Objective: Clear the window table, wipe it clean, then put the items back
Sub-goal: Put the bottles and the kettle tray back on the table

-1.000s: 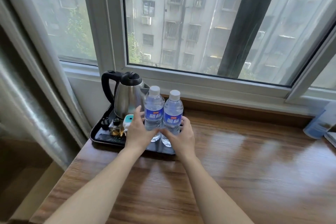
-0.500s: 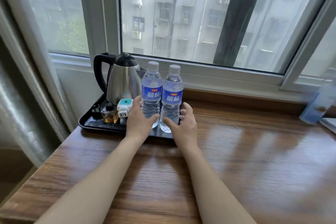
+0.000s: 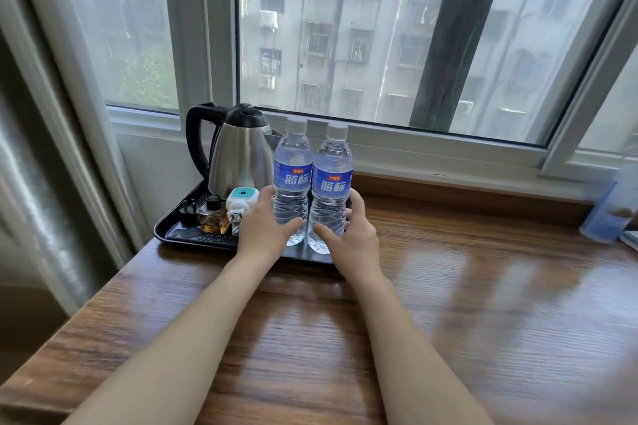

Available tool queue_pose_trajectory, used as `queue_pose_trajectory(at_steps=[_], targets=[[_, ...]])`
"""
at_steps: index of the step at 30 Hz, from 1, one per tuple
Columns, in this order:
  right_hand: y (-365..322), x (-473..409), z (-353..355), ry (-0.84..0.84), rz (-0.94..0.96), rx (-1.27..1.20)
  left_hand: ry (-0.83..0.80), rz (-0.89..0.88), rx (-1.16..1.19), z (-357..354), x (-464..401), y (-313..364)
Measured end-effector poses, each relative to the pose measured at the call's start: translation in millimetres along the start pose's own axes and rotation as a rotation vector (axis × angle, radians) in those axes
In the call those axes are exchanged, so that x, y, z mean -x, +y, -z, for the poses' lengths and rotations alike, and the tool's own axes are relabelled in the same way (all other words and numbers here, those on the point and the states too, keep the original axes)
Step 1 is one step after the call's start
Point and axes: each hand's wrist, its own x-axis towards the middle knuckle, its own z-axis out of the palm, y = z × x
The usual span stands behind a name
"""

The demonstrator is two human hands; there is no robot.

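Two water bottles (image 3: pixel 312 183) stand upright, side by side, at the right end of the black tray (image 3: pixel 179 235) on the worktop's (image 3: pixel 448 304) far left. Left hand (image 3: pixel 264 226) grips the left bottle; right hand (image 3: pixel 348 235) grips the right. The tray also holds a kettle (image 3: pixel 238 155), a perfume bottle (image 3: pixel 212 217) and a plug adapter (image 3: pixel 241 203).

Two upright blue-labelled water bottles (image 3: pixel 312 183) touch on black tray (image 3: pixel 193 241).

Clear bottles (image 3: pixel 312 183) wearing blue labels, white caps; silver kettle (image 3: pixel 240 162) with black handle; black tray (image 3: pixel 179 235); brown wood-grain tabletop (image 3: pixel 448 304).
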Motion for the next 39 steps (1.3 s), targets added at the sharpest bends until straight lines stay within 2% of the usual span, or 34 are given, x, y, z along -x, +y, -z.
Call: queue_pose_trajectory(at_steps=[5,23,33,39], targets=[[-3,4,1,0.008,0.012,0.118,-0.045,-0.002,-0.002,6,5,2],[-23,30,8,0.021,-0.041,0.243,-0.162,0.002,0.06,23,24,8],[-15,32,6,0.05,-0.125,-0.011,-0.128,0.007,0.087,24,26,8],[-11,31,1,0.095,-0.081,0.056,-0.195,-0.006,0.046,29,19,4]])
